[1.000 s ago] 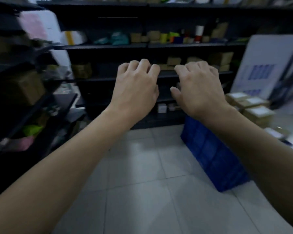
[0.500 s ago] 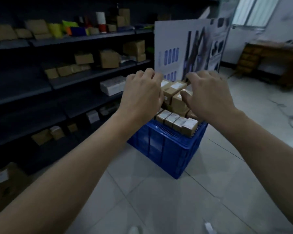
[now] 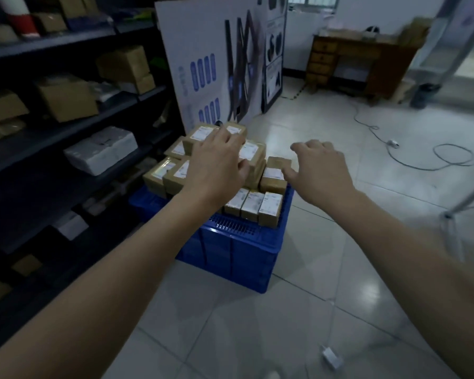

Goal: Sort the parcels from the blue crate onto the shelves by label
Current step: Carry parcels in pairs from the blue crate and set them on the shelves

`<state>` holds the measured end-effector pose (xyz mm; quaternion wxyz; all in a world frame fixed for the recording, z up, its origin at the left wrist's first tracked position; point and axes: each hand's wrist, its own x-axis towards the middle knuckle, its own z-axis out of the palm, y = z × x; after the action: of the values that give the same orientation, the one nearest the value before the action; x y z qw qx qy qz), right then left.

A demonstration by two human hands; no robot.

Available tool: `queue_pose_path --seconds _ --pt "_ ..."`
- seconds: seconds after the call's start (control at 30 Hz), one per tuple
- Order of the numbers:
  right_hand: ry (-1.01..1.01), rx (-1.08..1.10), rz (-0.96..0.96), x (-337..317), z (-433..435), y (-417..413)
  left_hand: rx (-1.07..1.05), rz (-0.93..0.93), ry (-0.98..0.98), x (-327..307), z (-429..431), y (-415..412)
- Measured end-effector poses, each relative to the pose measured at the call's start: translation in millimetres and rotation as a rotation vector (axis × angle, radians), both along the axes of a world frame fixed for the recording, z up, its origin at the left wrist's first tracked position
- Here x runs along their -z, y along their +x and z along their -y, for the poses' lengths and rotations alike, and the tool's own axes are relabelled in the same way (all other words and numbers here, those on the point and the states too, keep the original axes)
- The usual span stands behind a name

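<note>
**Hands arrive over the crate, nothing picked yet**

My left hand (image 3: 216, 162) is palm down over the top of the parcel pile, fingers loosely spread and reaching toward the top parcel (image 3: 201, 133). I can't tell if the tips actually touch it. My right hand (image 3: 322, 170) hangs just right of the pile, fingers slack and half curled, thumb out, holding nothing.

The parcels (image 3: 253, 205) are all stacked in the blue crate (image 3: 238, 250) on the floor, heaped above its rim, white labels up. The shelves (image 3: 66, 132) run along the left, and a printed board (image 3: 203, 50) leans behind the crate.

Change: a second ago I faced the shelves with the crate at the edge of view. Now the crate is centred and both hands have dropped to it. I judge the sort is just starting. Next comes gripping one parcel and reading its label.
</note>
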<state>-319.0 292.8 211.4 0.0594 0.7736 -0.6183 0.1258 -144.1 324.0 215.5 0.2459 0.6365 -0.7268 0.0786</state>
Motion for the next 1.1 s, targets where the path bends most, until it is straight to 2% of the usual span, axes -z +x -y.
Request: queue_pose_path --seconds 0.27,0.4,0.7,0.83,1.1 --pt "0.190 0.019 0.075 61 127 -11 0.034 -0.095 0.150 53 126 -12" --pt "0.340 0.036 0.163 98 191 -21 0.006 -0.177 0.302 88 189 -19" --pt "0.597 0.117 0.203 186 281 -39 -0.053 -0.300 0.631 192 291 -20" --pt "0.687 0.210 0.355 240 300 -43 -0.066 -0.368 0.764 247 323 -19" --pt "0.904 0.482 0.816 360 322 -44 -0.036 -0.403 0.964 367 358 -19"
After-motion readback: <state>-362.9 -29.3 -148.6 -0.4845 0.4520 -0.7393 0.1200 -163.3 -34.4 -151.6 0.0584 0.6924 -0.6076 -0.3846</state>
